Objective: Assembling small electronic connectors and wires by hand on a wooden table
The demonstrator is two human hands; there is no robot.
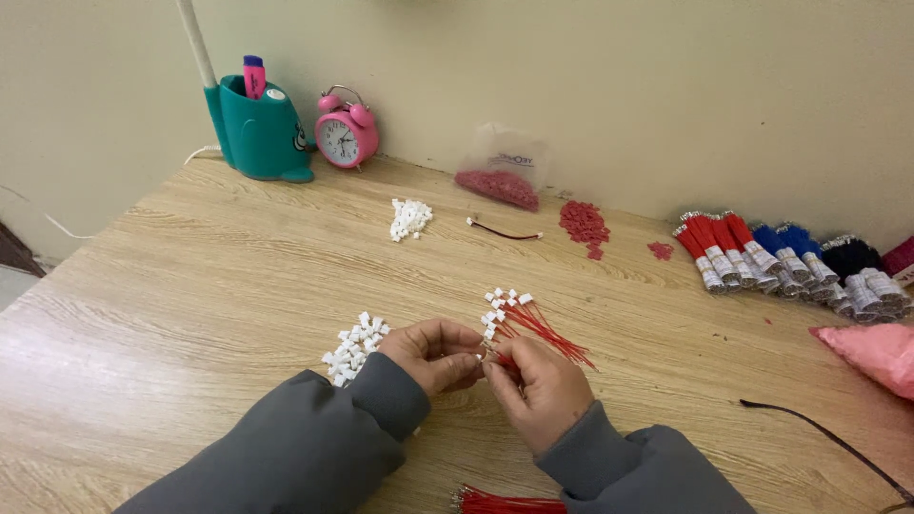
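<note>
Left hand: the left hand (433, 352) has its grip pressed together at the fingertips, against the right hand; it seems to pinch a small white connector, though the piece is too hidden to be sure.
Right hand: the right hand (538, 385) pinches the end of a red wire (506, 362) between thumb and forefinger, just where the two hands meet.
Thing relative to grip: the wire end sits right at the pinch point between the two grips, above the counter (190, 286); nothing shows past the fingertips but a short red stub.
Finished bundle: red wires with white ends (533, 324) fan out on the counter just beyond the right hand, touching or nearly touching its knuckles.
Loose connectors: a pile of white connectors (357, 347) lies just beside the left wrist, close against the grey sleeve (314, 447).
Spare wires: a bunch of bare red wires (509, 501) lies at the near edge, between the two sleeves.
Risk, slip: the parts are tiny, so a slackened pinch could drop the connector among the pile.
Risk, sweep: the left sleeve could brush the white pile and scatter it.
Risk, tangle: the right hand could snag the fanned wires and drag them.
Farther off: a second white heap (410, 218), red bits (583, 224) and taped wire bundles (790, 257) lie well apart.
</note>
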